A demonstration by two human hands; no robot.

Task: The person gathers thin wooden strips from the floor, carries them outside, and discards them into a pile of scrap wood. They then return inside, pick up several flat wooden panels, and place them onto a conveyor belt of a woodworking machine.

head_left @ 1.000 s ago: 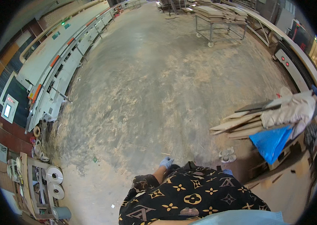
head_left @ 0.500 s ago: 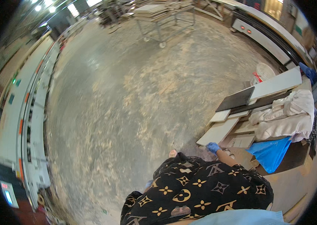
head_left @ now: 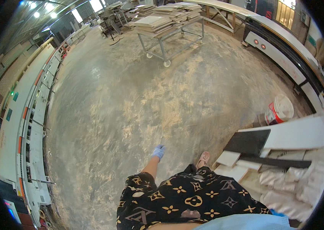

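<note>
My left hand (head_left: 158, 151), in a pale blue glove, hangs out over the dusty floor (head_left: 104, 115), ahead of my patterned black clothing. Its fingers look loosely bent and apart, and I see nothing in them. My right hand is out of view. To my right lie several cut boards: a long white board (head_left: 296, 132), a black board (head_left: 247, 142), a small white piece (head_left: 228, 158) and a narrow dark strip (head_left: 277, 161). Crumpled off-white cloth (head_left: 284, 188) covers the near end of that pile.
A wheeled metal cart (head_left: 162, 44) stacked with panels stands far ahead. Along the left runs a long white machine (head_left: 12, 122). A white bucket with red marking (head_left: 280, 109) stands beyond the boards. Another long machine (head_left: 277, 53) borders the right. My pink shoe (head_left: 204, 158) shows on the floor.
I have moved forward past the board pile, which now sits lower and nearer. My left hand has come into view; my right hand, earlier beside the boards, has left it.
</note>
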